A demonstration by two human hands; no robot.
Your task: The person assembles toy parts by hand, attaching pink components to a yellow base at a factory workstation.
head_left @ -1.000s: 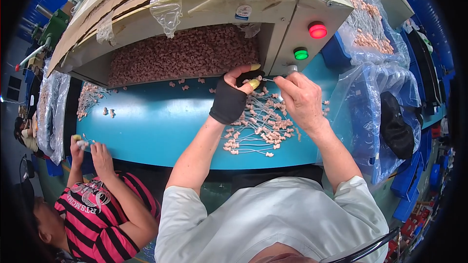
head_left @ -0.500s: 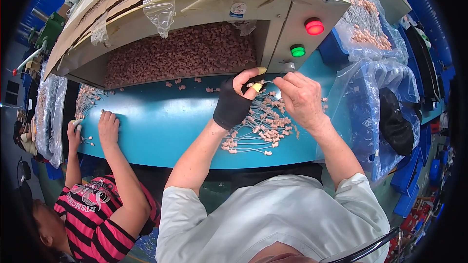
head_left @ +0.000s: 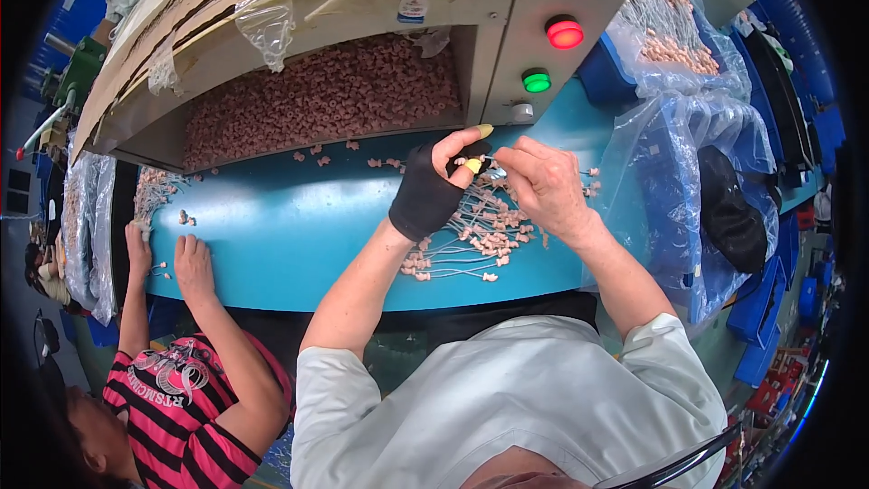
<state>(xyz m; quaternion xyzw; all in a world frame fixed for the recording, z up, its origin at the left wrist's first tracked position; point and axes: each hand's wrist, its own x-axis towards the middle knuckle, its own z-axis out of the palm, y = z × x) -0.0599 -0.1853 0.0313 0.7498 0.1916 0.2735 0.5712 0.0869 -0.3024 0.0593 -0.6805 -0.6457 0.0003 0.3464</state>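
My left hand (head_left: 425,188), in a black fingerless glove with yellow covers on the fingertips, is bent around a small pink piece at the end of a wire; the fingers partly hide it. Close to its right, my right hand (head_left: 548,183) is bare and pinches the thin grey wire that runs toward the left fingertips. Below and between both hands lies a pile of grey wires with pink end pieces (head_left: 484,240), spread on the blue tabletop (head_left: 299,249).
A machine housing (head_left: 507,54) with lit red and green buttons stands behind my hands. Its opening holds many loose pink pieces (head_left: 335,86). At left, a co-worker's hand (head_left: 192,267) rests by more wired pieces. A plastic-lined blue bin (head_left: 670,217) stands right.
The view has shifted slightly. My hands stay close together at the same spot, the wire between them. At left, the co-worker's hand has moved down, and small pieces now lie above it.
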